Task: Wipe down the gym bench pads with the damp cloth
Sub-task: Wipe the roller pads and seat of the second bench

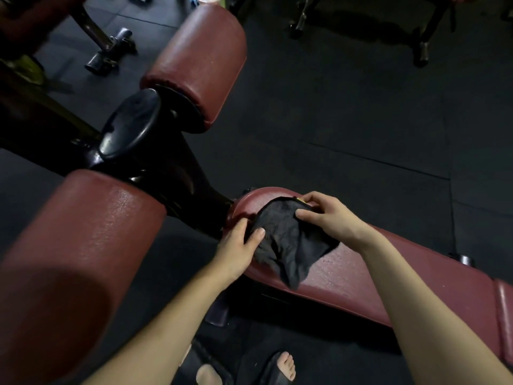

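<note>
So the crumpled dark grey cloth (288, 240) sat bunched at the rounded end of the long maroon vinyl bench pad (388, 276), left hand (238, 251) and right hand (327, 218) each pinching an edge, the pad's unwiped length running away past the right hand.

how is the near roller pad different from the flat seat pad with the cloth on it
The near roller pad is a rounded cylinder; the seat pad is long and flat. The roller pad is bare and untouched; the seat pad carries the dark cloth, held by the left hand and right hand. Both are maroon.
</note>
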`<state>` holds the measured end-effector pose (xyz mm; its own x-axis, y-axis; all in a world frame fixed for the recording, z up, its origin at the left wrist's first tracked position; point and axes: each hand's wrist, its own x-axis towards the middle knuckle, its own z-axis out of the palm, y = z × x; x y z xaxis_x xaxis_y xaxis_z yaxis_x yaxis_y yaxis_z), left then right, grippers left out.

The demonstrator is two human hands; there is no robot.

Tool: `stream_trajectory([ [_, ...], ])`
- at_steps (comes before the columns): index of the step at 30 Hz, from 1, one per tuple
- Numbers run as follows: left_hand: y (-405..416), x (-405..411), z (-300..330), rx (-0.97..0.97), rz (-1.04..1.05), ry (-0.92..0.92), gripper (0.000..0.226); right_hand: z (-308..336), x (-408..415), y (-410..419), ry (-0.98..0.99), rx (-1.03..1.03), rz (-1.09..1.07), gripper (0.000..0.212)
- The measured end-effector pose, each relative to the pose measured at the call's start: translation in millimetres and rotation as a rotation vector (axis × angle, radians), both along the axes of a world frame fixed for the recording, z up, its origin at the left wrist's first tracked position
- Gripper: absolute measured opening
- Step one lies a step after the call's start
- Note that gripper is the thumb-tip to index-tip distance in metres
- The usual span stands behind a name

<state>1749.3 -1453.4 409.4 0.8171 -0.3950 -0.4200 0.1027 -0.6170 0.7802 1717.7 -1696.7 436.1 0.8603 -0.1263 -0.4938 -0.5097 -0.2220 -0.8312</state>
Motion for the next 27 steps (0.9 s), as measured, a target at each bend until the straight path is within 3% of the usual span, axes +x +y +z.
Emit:
stream_trajectory([
  [3,-2.9,10.5,-12.7,0.196,0.044,-0.094,0.033,-42.3,23.8,18.7,-0.031,-0.637,0.041,0.038],
  [5,1.0,12.6,-22.7,0.232,0.050,-0.176,0.031,-65.0,19.4,42.6,-0.156,-0.789,-0.042,0.041],
  [7,10.0,13.0,-32.9,0.216,0.053,-0.298,0.028,-83.1,1.9,74.3,-0.274,-0.817,-0.080,0.040],
  [9,20.1,13.1,-44.7,0.168,0.041,-0.382,0.028,-99.7,-13.3,103.2,-0.259,-0.870,-0.052,0.049],
  [13,25.6,14.2,-54.5,0.143,0.028,-0.284,0.041,-120.4,-8.0,127.7,-0.099,-0.878,-0.005,0.073],
  [20,17.4,17.6,-64.5,0.109,0.090,-0.279,0.046,-136.9,-37.9,86.2,-0.036,-0.909,-0.004,0.063],
  [27,5.3,12.4,-73.8,0.093,0.221,-0.310,0.044,-140.4,-25.3,89.1,-0.036,-0.934,-0.033,0.075],
])
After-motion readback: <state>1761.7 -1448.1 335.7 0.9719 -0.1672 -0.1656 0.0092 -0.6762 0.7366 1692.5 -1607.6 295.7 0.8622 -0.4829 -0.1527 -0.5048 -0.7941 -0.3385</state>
